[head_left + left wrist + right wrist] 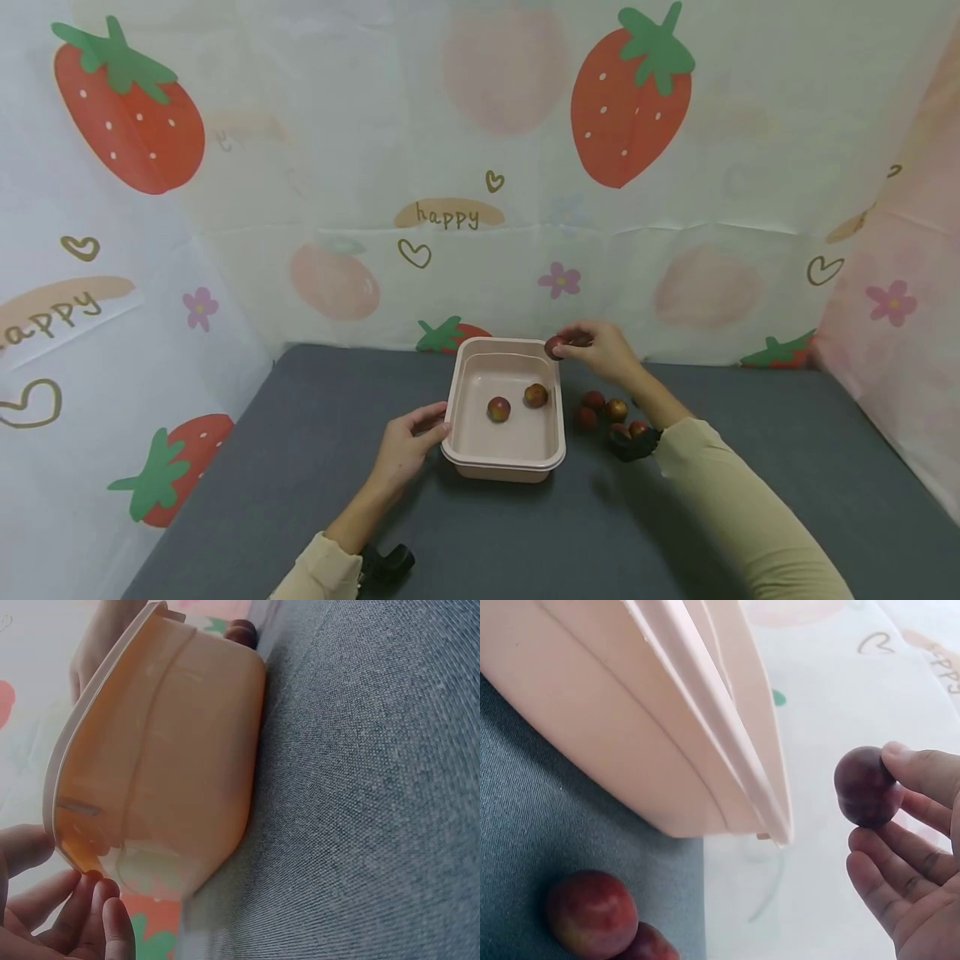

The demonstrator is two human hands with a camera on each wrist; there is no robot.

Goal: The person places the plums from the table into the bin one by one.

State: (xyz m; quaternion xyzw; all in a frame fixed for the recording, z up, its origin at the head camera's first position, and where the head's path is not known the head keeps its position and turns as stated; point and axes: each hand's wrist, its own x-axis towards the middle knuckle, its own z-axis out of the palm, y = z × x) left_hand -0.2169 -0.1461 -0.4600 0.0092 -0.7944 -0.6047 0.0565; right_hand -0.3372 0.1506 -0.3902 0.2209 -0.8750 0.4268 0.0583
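Note:
A pale pink plastic basin stands on the table, with one plum and a browner plum on its floor. At its left side my left hand grips the rim; the left wrist view shows thumb and fingers around the edge. Above the far right corner of the basin, my right hand pinches a dark red plum between thumb and fingers. Several more plums lie on the table right of the basin, some partly hidden by the right wrist.
The dark grey table runs back to a wall covering printed with strawberries and hearts, which also hangs at both sides. A black strap device sits on the right wrist, another black device on the left.

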